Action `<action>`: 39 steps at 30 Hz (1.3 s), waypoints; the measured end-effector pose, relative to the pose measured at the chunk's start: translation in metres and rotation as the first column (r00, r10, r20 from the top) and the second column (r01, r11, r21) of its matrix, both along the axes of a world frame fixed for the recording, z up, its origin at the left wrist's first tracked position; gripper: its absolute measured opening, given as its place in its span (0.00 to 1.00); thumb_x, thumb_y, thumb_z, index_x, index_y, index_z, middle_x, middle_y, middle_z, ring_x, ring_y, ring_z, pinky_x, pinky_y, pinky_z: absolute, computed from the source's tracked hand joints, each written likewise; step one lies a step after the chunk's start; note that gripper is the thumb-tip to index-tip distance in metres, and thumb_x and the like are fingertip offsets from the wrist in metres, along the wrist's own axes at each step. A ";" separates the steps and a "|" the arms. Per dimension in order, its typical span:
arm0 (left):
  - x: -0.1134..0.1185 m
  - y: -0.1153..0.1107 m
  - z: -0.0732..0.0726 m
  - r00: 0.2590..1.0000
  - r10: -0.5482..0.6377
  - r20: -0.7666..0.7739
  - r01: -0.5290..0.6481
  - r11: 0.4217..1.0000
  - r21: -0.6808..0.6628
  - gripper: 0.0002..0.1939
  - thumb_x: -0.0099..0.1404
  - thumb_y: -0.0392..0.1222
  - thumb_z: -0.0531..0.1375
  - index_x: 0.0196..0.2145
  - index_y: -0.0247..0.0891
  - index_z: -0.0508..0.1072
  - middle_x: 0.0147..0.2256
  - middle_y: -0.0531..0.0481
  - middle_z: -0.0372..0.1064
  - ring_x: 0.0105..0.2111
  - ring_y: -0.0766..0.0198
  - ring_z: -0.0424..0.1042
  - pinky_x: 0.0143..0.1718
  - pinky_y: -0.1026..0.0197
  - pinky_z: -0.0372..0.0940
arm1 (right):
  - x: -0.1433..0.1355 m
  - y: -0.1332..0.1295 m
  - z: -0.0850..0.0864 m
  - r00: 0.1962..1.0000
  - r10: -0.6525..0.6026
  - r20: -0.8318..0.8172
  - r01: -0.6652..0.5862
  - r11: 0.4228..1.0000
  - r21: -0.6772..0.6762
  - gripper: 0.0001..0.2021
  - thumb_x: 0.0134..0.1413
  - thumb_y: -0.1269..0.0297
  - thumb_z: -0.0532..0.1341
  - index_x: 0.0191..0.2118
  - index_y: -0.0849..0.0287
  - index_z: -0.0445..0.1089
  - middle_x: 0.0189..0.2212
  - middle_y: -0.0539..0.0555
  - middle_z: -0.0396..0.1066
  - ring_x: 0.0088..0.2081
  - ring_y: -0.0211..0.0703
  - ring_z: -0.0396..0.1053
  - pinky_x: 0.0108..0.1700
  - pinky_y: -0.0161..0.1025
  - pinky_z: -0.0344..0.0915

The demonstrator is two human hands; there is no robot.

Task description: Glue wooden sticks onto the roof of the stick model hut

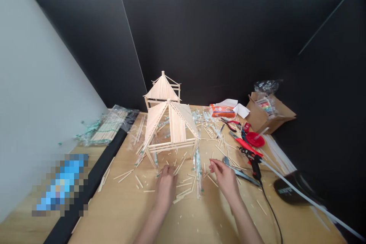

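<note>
Two pavilion-like models of thin wooden sticks stand on the table; the nearer model (pixel 177 124) has a roof partly covered with sticks, and the farther model (pixel 161 89) is behind it. Below the nearer one, my left hand (pixel 166 183) rests palm down among loose sticks, its fingers curled and touching the tabletop near some sticks; what they hold, if anything, is hidden. My right hand (pixel 224 177) is beside a grey tool (pixel 243 173), thumb and fingertips pinched together on something too small to make out. Wrapped sticks (pixel 198 171) lie between the hands.
A black glue gun (pixel 254 162) with its cable, red-handled pliers (pixel 230 124), a red dish (pixel 255 139) and white glue sticks lie at right. Behind are an orange packet (pixel 223 111) and a cardboard box (pixel 259 116). Bagged sticks (pixel 110 127) lie at left.
</note>
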State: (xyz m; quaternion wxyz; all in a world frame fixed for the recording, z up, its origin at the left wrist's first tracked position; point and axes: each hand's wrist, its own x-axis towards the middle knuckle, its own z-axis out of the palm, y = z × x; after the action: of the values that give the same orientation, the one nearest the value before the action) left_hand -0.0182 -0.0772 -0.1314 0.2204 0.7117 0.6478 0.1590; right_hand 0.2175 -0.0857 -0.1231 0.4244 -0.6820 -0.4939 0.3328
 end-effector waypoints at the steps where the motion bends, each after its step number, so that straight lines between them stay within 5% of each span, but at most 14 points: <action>1: 0.001 0.001 -0.001 1.000 0.003 -0.021 -0.004 1.000 -0.016 0.13 0.64 0.31 0.50 0.41 0.33 0.72 0.44 0.38 0.69 0.45 0.52 0.72 0.46 0.52 0.65 | 0.001 -0.002 0.000 1.000 -0.002 0.014 0.002 1.000 -0.007 0.22 0.56 0.48 0.57 0.43 0.62 0.76 0.30 0.59 0.78 0.31 0.51 0.76 0.33 0.42 0.71; 8: 0.012 0.004 0.003 0.991 -0.007 -0.133 -0.004 0.997 -0.082 0.13 0.68 0.33 0.47 0.39 0.32 0.71 0.40 0.39 0.70 0.43 0.54 0.71 0.46 0.56 0.62 | -0.009 -0.014 -0.004 0.993 0.069 0.099 -0.066 0.997 -0.030 0.19 0.58 0.52 0.54 0.41 0.60 0.77 0.33 0.59 0.79 0.34 0.52 0.76 0.39 0.43 0.70; 19: 0.014 0.002 0.000 0.976 -0.033 -0.216 0.019 0.998 -0.064 0.15 0.66 0.28 0.45 0.41 0.35 0.69 0.41 0.41 0.69 0.43 0.56 0.71 0.44 0.57 0.61 | -0.070 -0.009 -0.004 0.915 0.303 0.268 -0.294 0.953 -0.074 0.14 0.61 0.68 0.54 0.39 0.58 0.78 0.34 0.56 0.79 0.36 0.48 0.76 0.40 0.37 0.67; 30: 0.000 0.000 0.000 1.000 0.021 0.003 -0.021 1.000 -0.010 0.16 0.64 0.27 0.45 0.41 0.36 0.69 0.39 0.42 0.72 0.39 0.58 0.74 0.39 0.60 0.65 | -0.120 0.016 -0.003 0.764 0.360 0.536 -0.242 0.929 -0.279 0.11 0.56 0.78 0.55 0.38 0.68 0.75 0.33 0.65 0.77 0.34 0.53 0.77 0.32 0.37 0.66; 39: -0.007 0.002 0.028 0.978 0.024 0.205 -0.051 0.991 0.127 0.14 0.66 0.35 0.46 0.36 0.38 0.71 0.37 0.41 0.73 0.38 0.56 0.75 0.40 0.55 0.69 | -0.138 0.037 0.007 0.706 0.426 0.566 -0.242 0.896 -0.372 0.08 0.52 0.78 0.59 0.33 0.67 0.77 0.32 0.67 0.78 0.36 0.55 0.78 0.33 0.37 0.67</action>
State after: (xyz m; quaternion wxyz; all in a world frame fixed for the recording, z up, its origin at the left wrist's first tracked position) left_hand -0.0253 -0.0751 -0.1032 0.2350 0.6922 0.6234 0.2775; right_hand 0.0792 -0.0490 -0.1159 0.0675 -0.7027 -0.6735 0.2192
